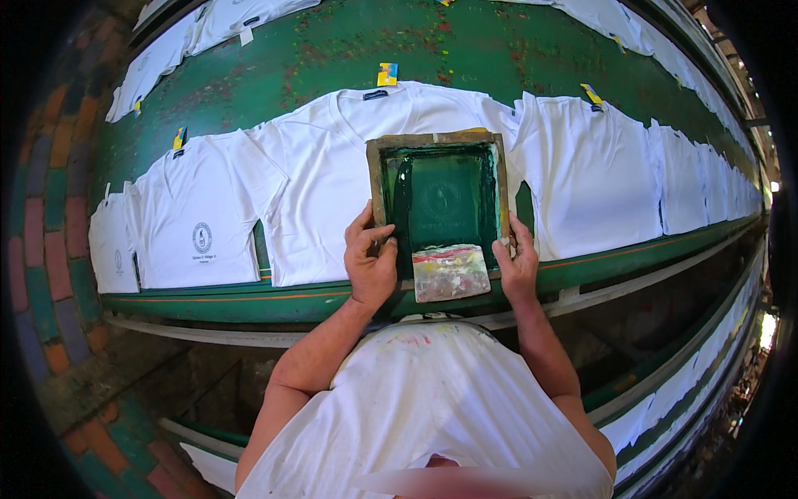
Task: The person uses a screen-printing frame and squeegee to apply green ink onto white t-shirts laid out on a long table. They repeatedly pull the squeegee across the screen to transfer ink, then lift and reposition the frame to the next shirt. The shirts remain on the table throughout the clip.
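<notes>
A screen printing frame with a worn wooden border and dark green mesh lies over the right part of a white V-neck T-shirt in front of me. A round emblem shows faintly in its mesh. My left hand grips the frame's left side near its lower corner. On the opposite side, my right hand has its fingers round the border. A paint-smeared squeegee rests inside the frame at the near end, its lower part over the near border. Whether the frame touches the shirt, I cannot tell.
A long green table carries a row of white T-shirts. The shirt to the left bears a dark round print; the one to the right shows none. More shirts lie along the far edge. Brick paving runs at the left.
</notes>
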A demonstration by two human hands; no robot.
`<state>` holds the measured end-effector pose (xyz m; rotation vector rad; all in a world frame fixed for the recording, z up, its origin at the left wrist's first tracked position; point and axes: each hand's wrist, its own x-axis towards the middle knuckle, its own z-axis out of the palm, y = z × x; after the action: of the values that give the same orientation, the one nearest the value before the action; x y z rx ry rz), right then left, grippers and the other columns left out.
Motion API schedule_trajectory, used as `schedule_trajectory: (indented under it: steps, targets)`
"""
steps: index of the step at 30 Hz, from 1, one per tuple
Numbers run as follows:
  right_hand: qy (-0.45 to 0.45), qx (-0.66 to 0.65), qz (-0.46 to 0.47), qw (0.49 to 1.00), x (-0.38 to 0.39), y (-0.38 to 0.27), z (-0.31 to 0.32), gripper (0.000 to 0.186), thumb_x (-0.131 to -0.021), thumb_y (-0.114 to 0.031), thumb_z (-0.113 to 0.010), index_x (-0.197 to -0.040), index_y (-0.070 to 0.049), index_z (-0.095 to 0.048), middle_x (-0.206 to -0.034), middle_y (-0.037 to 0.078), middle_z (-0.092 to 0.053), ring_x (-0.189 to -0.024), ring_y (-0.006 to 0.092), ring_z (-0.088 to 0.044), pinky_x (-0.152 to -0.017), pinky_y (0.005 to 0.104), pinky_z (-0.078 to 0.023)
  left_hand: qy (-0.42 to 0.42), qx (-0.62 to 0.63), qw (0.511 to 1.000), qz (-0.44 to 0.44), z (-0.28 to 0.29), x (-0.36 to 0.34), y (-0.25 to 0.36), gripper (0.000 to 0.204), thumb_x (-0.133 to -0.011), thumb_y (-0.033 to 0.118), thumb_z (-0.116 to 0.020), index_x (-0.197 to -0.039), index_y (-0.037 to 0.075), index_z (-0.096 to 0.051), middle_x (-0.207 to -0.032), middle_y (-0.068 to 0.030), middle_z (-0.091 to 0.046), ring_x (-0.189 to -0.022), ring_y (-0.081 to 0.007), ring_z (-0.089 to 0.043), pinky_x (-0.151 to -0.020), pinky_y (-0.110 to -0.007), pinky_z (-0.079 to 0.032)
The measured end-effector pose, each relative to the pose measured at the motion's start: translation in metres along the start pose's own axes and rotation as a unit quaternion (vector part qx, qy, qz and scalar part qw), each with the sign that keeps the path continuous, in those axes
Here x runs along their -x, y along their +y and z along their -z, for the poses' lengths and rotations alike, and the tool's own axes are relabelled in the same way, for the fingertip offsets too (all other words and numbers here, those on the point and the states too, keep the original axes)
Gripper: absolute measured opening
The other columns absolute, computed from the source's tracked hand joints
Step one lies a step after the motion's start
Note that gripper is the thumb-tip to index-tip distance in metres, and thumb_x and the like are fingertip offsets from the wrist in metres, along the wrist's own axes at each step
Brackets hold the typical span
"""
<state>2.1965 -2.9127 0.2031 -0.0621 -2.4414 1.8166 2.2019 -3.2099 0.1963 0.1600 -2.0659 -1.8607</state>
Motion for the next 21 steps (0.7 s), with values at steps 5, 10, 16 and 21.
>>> schedule_trajectory:
  steps: [5, 10, 16, 21]
  targets:
    - [-0.010, 0.011, 0.005, 1.000, -0.0025, -0.0043, 0.0003, 0.067, -0.101, -0.010, -0.078, -0.161, 0.007, -0.054, -0.149, 0.021, -0.064, -0.137, 0.0320, -0.061, -0.122, 0.0439, -0.045, 0.005, -0.012, 1.000, 0.002, -0.0002, -0.0036, -0.0039, 0.027, -0.090, -0.013, -0.073, -0.112, 0.002, -0.079, -0.164, -0.0252, -0.060, -0.148, -0.0341, -0.058, -0.121, -0.041, -0.049]
    - [-0.014, 0.006, -0.003, 1.000, -0.0027, -0.0059, -0.0001, 0.067, -0.101, -0.009, -0.078, -0.161, 0.007, -0.054, -0.149, 0.022, -0.063, -0.139, 0.0322, -0.059, -0.123, 0.0435, -0.044, 0.002, -0.004, 1.000, 0.003, 0.0010, -0.0041, -0.0045, 0.026, -0.089, -0.012, -0.075, -0.110, 0.003, -0.079, -0.165, -0.0249, -0.060, -0.148, -0.0329, -0.058, -0.118, -0.040, -0.051]
    - [-0.014, 0.023, 0.003, 1.000, -0.0020, -0.0030, -0.0008, 0.066, -0.103, -0.010, -0.078, -0.162, 0.006, -0.053, -0.149, 0.022, -0.061, -0.138, 0.0332, -0.059, -0.123, 0.0435, -0.044, 0.003, -0.006, 1.000, 0.001, 0.0010, -0.0049, -0.0056, 0.022, -0.089, -0.011, -0.076, -0.105, 0.004, -0.078, -0.165, -0.0238, -0.061, -0.145, -0.0308, -0.061, -0.113, -0.038, -0.053]
    - [-0.010, 0.050, 0.007, 0.999, -0.0020, -0.0013, -0.0010, 0.065, -0.103, -0.011, -0.079, -0.161, 0.005, -0.054, -0.148, 0.023, -0.062, -0.137, 0.0345, -0.060, -0.122, 0.0448, -0.045, 0.000, -0.021, 1.000, -0.018, 0.0017, -0.0060, -0.0069, 0.019, -0.089, -0.010, -0.076, -0.101, 0.004, -0.078, -0.165, -0.0240, -0.062, -0.143, -0.0289, -0.062, -0.109, -0.036, -0.054]
